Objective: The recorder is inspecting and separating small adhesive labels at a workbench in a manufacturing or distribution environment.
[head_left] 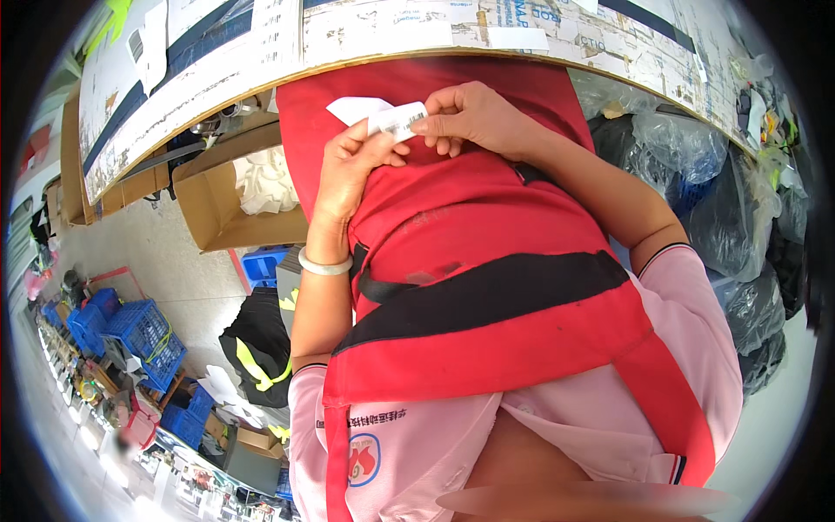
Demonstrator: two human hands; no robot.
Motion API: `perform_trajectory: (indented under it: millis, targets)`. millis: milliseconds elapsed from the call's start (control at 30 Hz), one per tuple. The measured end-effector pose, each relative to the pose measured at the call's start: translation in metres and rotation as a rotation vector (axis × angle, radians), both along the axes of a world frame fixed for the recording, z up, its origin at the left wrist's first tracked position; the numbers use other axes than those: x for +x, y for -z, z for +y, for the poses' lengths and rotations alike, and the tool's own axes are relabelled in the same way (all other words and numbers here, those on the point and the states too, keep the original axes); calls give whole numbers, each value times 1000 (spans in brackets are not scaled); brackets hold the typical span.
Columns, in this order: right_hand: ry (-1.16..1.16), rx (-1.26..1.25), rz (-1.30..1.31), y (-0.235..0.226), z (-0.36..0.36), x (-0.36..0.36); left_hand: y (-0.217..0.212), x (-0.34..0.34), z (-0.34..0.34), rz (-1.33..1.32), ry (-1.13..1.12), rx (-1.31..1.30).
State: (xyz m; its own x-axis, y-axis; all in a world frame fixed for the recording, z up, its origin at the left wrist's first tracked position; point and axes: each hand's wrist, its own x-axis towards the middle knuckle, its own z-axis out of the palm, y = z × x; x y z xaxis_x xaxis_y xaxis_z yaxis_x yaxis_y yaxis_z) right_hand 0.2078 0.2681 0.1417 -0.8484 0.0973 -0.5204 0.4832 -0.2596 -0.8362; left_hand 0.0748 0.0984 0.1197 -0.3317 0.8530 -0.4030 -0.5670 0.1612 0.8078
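Note:
A white barcode label [397, 121] is stretched between my two hands, above the lap of a red apron [470, 235]. My left hand [355, 161] pinches its left end between thumb and fingers. At the right end, my right hand [474, 120] grips the label's edge with thumb and forefinger. A pointed white paper piece [357, 110] sticks out beyond the left fingers; whether it belongs to the same label I cannot tell. Both hands are just short of the near edge of a worn white worktable [365, 43].
Under the table at left stands an open cardboard box [204, 204] with white pieces inside. Blue crates [148, 344] and a black bag [261, 339] with yellow-green strips lie farther left on the floor. Clear plastic bags [731, 217] are heaped at right.

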Motion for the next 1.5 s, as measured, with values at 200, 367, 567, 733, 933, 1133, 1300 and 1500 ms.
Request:
perform_trajectory:
  millis: [200, 367, 567, 733, 933, 1133, 1300, 1500]
  targets:
    - [217, 197, 230, 5, -7, 1, 3, 6, 1, 107, -93, -106]
    - [197, 153, 216, 5, 2, 7, 4, 9, 5, 219, -58, -129]
    - [174, 557, 191, -2, 11, 19, 11, 6, 1, 239, -7, -151]
    - [408, 1035, 315, -15, 67, 52, 2, 8, 9, 346, 5, -234]
    - [497, 1469, 383, 1, 111, 56, 6, 9, 10, 334, 10, -206]
    - [444, 1404, 176, 7, 93, 63, 2, 10, 9, 339, 6, -224]
    - [472, 1416, 211, 9, 87, 65, 2, 10, 9, 319, 2, -228]
    - [591, 1136, 308, -13, 89, 56, 4, 8, 6, 289, 6, -225]
